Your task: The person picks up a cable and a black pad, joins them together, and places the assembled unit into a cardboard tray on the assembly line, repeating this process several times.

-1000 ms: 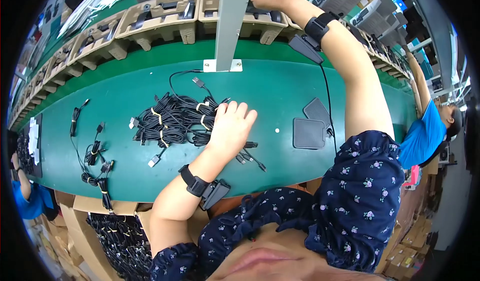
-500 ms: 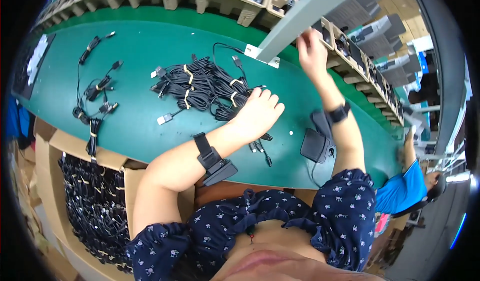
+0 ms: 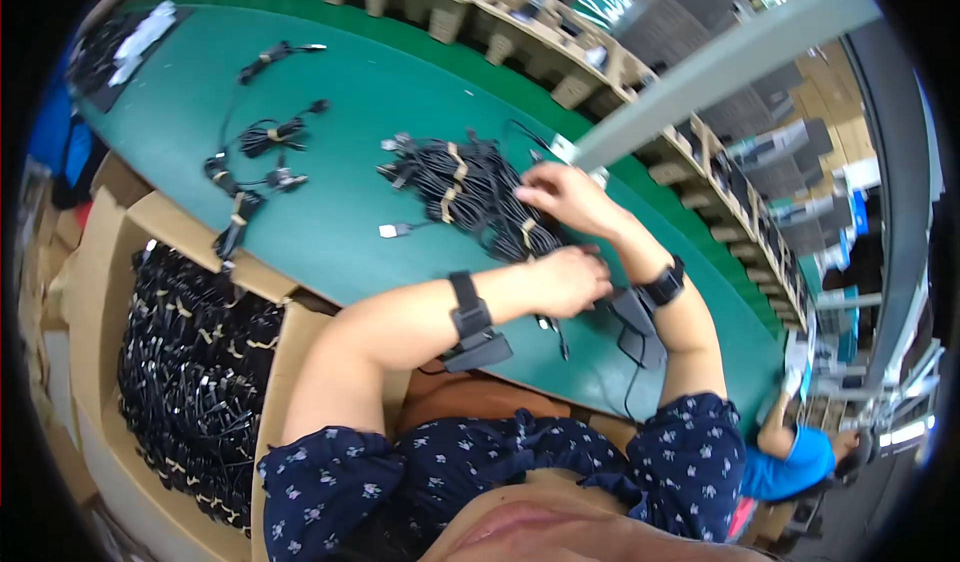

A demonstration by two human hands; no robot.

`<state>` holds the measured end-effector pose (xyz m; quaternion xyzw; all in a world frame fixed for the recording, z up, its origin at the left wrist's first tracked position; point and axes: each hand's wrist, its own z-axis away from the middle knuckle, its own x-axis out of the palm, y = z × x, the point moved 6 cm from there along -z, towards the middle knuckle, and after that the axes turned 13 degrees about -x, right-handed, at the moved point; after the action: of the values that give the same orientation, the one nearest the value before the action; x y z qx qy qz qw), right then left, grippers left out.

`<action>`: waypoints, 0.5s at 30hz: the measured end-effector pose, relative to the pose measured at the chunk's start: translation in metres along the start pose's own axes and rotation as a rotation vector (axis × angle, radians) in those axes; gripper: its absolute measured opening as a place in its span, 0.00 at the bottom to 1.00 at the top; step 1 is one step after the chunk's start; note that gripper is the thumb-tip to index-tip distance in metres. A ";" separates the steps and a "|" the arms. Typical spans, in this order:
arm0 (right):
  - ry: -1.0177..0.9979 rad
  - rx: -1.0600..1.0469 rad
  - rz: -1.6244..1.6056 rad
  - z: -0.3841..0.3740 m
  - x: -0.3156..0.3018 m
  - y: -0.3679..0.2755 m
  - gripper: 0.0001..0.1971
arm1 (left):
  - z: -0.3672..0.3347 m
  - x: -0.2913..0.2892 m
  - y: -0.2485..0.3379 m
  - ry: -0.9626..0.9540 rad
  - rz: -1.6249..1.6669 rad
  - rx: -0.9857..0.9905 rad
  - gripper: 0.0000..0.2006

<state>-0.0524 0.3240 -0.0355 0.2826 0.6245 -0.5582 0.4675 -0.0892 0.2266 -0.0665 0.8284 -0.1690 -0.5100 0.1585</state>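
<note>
A pile of black cable bundles (image 3: 455,184), bound with pale ties, lies on the green table in front of me. At the pile's right edge is my right hand (image 3: 575,200), thumb and forefinger apart, over the cables. My left hand (image 3: 568,280) is by the near right end of the pile, its fingers curled in. What it grips, if anything, is hidden under the fingers. Cable ends with plugs (image 3: 548,322) stick out below the left hand. A loose white plug (image 3: 393,231) points left from the pile. Both my wrists wear black straps.
More cable bundles (image 3: 270,137) lie on the left of the table. An open carton (image 3: 305,347) full of bundled cables stands at the near left. Moulded cardboard trays (image 3: 560,37) line the far side, crossed by a grey metal post (image 3: 700,72). A person in blue (image 3: 795,462) is at right.
My right hand has come back from the trays to the cable pile. My left hand has shifted to the pile's near end. The whole view has turned and shifted.
</note>
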 end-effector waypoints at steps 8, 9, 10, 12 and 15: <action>0.273 -0.076 -0.536 0.041 -0.019 -0.018 0.13 | -0.007 -0.007 -0.004 0.042 0.213 -0.107 0.15; 0.265 -0.095 -0.537 0.042 -0.020 -0.028 0.13 | -0.005 -0.009 -0.010 0.141 0.263 -0.118 0.15; 0.342 -0.051 -0.628 0.050 -0.026 -0.031 0.11 | -0.006 -0.016 -0.008 0.144 0.255 -0.116 0.15; 0.480 -0.032 -0.732 0.063 -0.035 -0.032 0.12 | -0.009 -0.023 -0.018 -0.012 0.582 -0.387 0.17; 0.606 0.036 -0.906 0.077 -0.054 -0.042 0.12 | -0.006 -0.030 -0.026 0.168 0.727 -0.368 0.19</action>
<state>-0.0467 0.2502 0.0355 0.1413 0.7809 -0.6079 -0.0253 -0.0931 0.2638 -0.0512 0.7111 -0.3431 -0.3734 0.4870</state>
